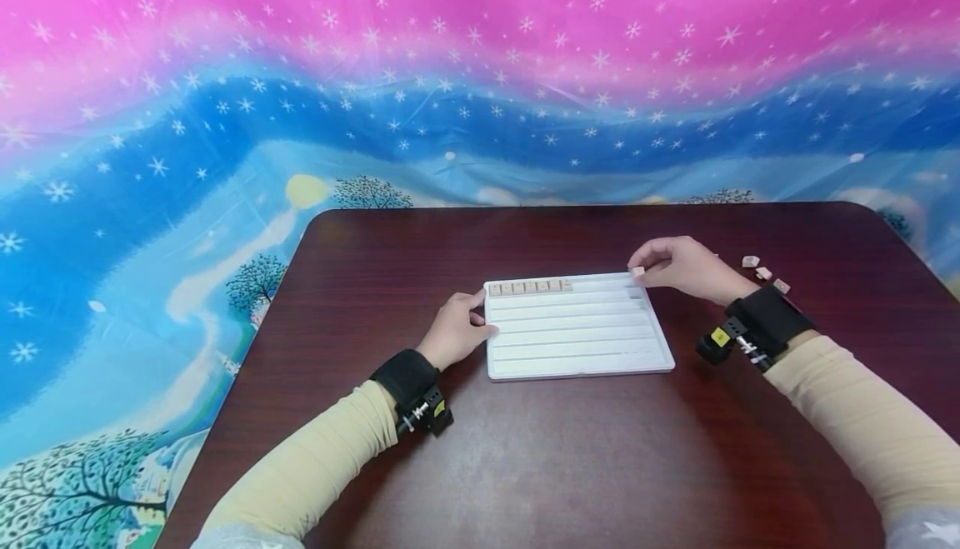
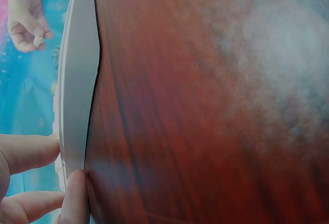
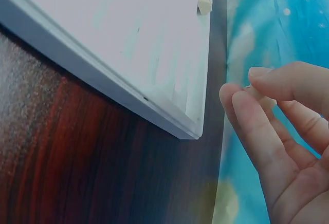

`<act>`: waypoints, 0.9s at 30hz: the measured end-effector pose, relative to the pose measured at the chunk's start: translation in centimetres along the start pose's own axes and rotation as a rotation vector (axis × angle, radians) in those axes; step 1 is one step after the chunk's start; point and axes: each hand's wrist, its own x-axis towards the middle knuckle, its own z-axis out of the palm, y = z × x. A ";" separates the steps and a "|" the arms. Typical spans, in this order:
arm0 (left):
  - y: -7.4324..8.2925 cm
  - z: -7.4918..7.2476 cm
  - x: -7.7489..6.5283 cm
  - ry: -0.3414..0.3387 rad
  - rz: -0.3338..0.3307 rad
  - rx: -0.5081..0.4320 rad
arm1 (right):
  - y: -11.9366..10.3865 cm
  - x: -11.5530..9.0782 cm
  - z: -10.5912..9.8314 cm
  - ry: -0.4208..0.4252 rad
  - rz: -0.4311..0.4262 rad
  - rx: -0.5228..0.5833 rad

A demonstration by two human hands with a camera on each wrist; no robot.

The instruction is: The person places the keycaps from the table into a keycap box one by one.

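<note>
A white grooved tray (image 1: 570,328) lies on the table, with a row of several small beige tiles (image 1: 530,286) in the left part of its top groove. My left hand (image 1: 455,331) holds the tray by its left edge, fingers spread along that side. The left wrist view shows its fingertips (image 2: 43,152) against the tray's rim. Over the far right corner of the tray, my right hand (image 1: 678,270) pinches one small beige tile (image 1: 638,272) between thumb and fingers. In the right wrist view the fingers mostly cover this tile (image 3: 267,102).
Several loose tiles (image 1: 762,273) lie on the dark wooden table (image 1: 585,457) to the right, close behind my right wrist. A patterned pink and blue cloth (image 1: 480,74) hangs behind the table's far edge. Each wrist carries a strapped camera.
</note>
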 end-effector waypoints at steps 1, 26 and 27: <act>0.0 0.0 0.0 -0.001 0.001 0.001 | 0.0 0.1 0.1 -0.001 -0.004 -0.004; -0.1 0.0 0.1 0.002 0.007 0.001 | -2.1 2.5 1.9 -0.025 -0.036 -0.128; -0.1 0.0 0.1 0.000 0.005 0.001 | -2.2 2.6 2.0 -0.025 -0.033 -0.126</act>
